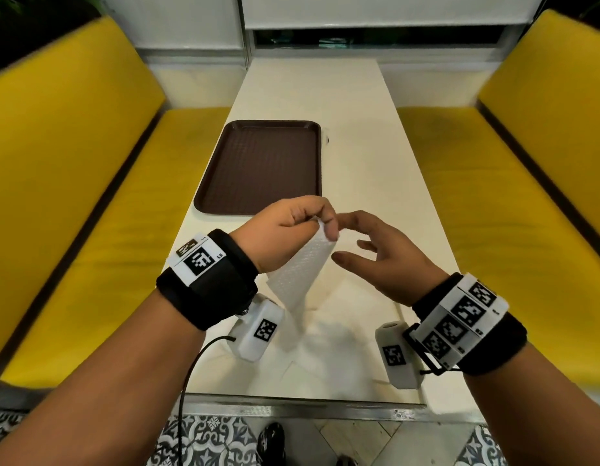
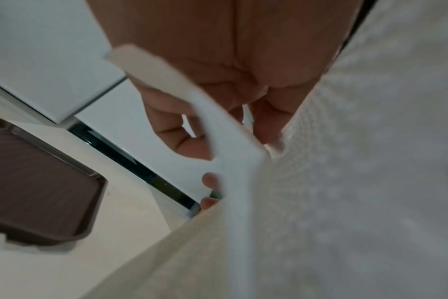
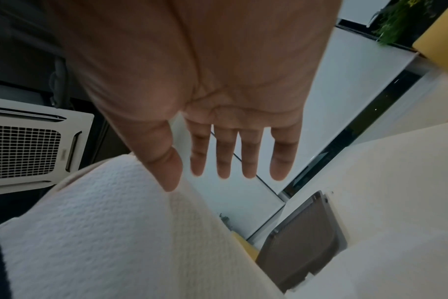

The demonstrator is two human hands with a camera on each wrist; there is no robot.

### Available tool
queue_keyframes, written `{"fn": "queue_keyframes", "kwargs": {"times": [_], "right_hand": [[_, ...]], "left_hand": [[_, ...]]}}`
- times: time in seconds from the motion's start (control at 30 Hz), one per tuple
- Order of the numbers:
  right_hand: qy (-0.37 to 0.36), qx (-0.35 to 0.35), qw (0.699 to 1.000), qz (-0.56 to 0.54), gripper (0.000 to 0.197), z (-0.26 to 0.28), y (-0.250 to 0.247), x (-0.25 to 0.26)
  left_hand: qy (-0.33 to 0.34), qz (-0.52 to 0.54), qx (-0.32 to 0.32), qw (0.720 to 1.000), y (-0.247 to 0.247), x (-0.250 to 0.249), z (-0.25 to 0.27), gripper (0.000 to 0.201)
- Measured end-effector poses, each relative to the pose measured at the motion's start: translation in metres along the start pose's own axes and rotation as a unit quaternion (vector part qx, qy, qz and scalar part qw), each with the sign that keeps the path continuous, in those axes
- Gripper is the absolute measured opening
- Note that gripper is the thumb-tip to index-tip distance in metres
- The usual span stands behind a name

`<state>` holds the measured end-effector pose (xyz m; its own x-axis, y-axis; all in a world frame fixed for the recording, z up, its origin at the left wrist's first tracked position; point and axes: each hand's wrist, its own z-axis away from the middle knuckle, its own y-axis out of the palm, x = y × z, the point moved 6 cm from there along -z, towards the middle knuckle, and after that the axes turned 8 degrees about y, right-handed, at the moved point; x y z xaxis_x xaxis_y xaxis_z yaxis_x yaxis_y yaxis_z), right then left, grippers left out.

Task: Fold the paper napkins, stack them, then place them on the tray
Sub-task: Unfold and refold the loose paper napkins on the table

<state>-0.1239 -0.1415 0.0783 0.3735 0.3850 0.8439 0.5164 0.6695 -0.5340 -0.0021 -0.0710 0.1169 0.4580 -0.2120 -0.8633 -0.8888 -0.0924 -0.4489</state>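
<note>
While I stood at the near end of the counter (image 1: 359,156), the yellow bench (image 1: 90,230) was at my far left. Next to it, on the left part of the counter, lay the brown tray (image 1: 261,166), flat and with nothing on it. In the left wrist view a corner of this tray (image 2: 38,182) showed at the left side of the picture.

My left hand (image 1: 285,230) was raised above the counter, just in front of the near edge of the tray. Its thumb and fingers were curled and pinched the top edge of one white paper napkin (image 1: 300,274). The napkin had an embossed pattern and hung down from the pinch, and its lower end reached to the counter between my two wrists. In the left wrist view the same napkin (image 2: 358,182) filled the right half of the picture.

More white napkins (image 1: 329,344) lay flat on the counter under my hands, but I could not tell how many.

My right hand (image 1: 386,253) was just beside the hanging napkin, with the fingers spread and relaxed, holding nothing. In the right wrist view the palm (image 3: 218,81) was open, and the thumb (image 3: 166,161) was very near the napkin (image 3: 102,232); I could not tell if it touched.

At my far right was a second yellow bench (image 1: 510,213).
</note>
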Motion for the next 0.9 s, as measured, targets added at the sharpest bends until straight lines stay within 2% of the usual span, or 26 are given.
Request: {"fn": "queue_keyframes", "kwargs": {"times": [0.1, 0.17, 0.27, 0.33, 0.4, 0.47, 0.5, 0.63, 0.77, 0.87, 0.9], "right_hand": [[0.005, 0.003, 1.0, -0.014, 0.008, 0.01, -0.013, -0.009], [0.011, 0.002, 0.998, -0.068, 0.007, 0.018, -0.022, -0.017], [0.018, -0.01, 0.991, -0.134, 0.007, 0.033, -0.038, -0.032], [0.022, -0.023, 0.984, -0.175, 0.008, 0.041, -0.048, -0.042], [0.032, -0.043, 0.969, -0.242, 0.009, 0.048, -0.059, -0.053], [0.048, -0.067, 0.952, -0.294, 0.008, 0.055, -0.068, -0.062], [0.059, -0.081, 0.945, -0.312, 0.009, 0.058, -0.072, -0.068], [0.109, -0.123, 0.907, -0.388, 0.012, 0.071, -0.087, -0.094], [0.204, -0.11, 0.906, -0.353, 0.003, 0.085, -0.087, -0.131], [0.275, -0.06, 0.904, -0.321, 0.017, 0.102, -0.079, -0.158], [0.287, -0.052, 0.905, -0.31, 0.016, 0.108, -0.077, -0.164]], "left_hand": [[-0.011, 0.008, 0.009, 1.0, 0.018, 0.0, -0.003, 0.026], [-0.022, 0.019, -0.011, 1.0, 0.025, 0.001, -0.004, 0.024], [-0.072, 0.043, -0.086, 0.993, 0.03, 0.009, -0.004, 0.025], [-0.126, 0.1, -0.147, 0.976, 0.033, 0.021, -0.001, 0.025], [-0.169, 0.173, -0.173, 0.955, 0.048, 0.034, 0.0, 0.046], [-0.201, 0.23, -0.166, 0.938, 0.071, 0.044, 0.002, 0.073], [-0.209, 0.241, -0.156, 0.935, 0.084, 0.047, 0.003, 0.075], [-0.188, 0.205, -0.137, 0.951, 0.128, 0.049, 0.005, 0.04], [-0.183, 0.197, -0.163, 0.949, 0.154, 0.05, 0.004, 0.036], [-0.199, 0.184, -0.18, 0.946, 0.167, 0.055, 0.006, 0.037], [-0.207, 0.175, -0.184, 0.945, 0.171, 0.057, 0.008, 0.037]]}}
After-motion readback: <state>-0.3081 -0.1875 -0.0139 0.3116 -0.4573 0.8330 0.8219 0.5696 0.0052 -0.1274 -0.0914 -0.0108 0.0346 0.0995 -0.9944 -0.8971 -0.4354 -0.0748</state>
